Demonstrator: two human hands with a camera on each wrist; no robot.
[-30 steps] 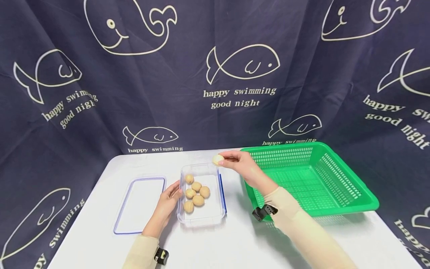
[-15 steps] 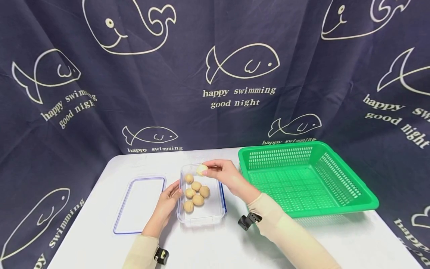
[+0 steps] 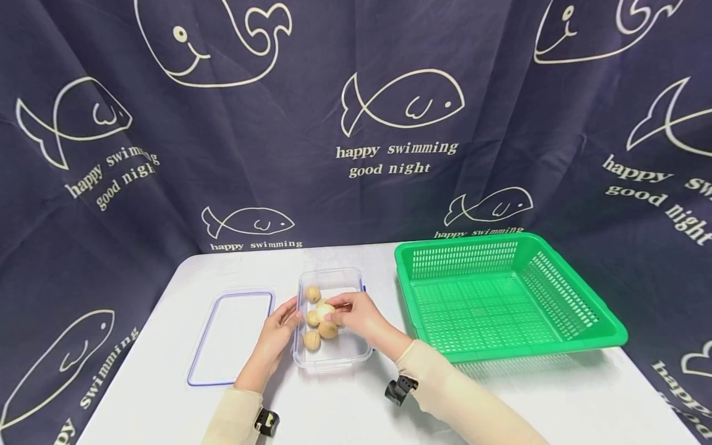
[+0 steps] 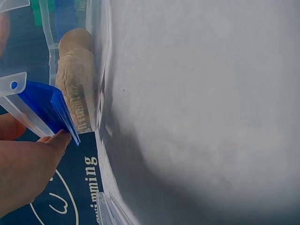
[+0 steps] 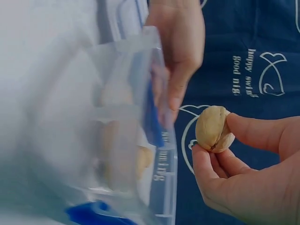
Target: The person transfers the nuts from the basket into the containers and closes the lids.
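Observation:
My right hand (image 3: pixel 361 318) pinches a walnut (image 5: pixel 213 127) between thumb and fingertips. In the head view this pale walnut is over a clear plastic food container (image 3: pixel 334 366) and overlaps the walnuts lying in it. Several tan walnuts (image 3: pixel 312 340) rest on the container's floor, mostly toward its left side. My left hand (image 3: pixel 278 334) grips the container's left side by the rim. The left wrist view has its thumb and fingers at a blue latch flap (image 4: pixel 44 105), with walnuts (image 4: pixel 75 79) behind the clear wall.
Left of the container lies a clear lid with a blue seal (image 3: pixel 201 337), flat on the white table (image 3: pixel 311 420). A large green plastic basket (image 3: pixel 589 296) with slotted walls stands on the right. Behind hangs a dark blue curtain (image 3: pixel 311 136) with fish drawings.
My right hand has carried the walnut leftward and toward me, from beyond the container's far right corner to over its middle. The left hand has kept its hold.

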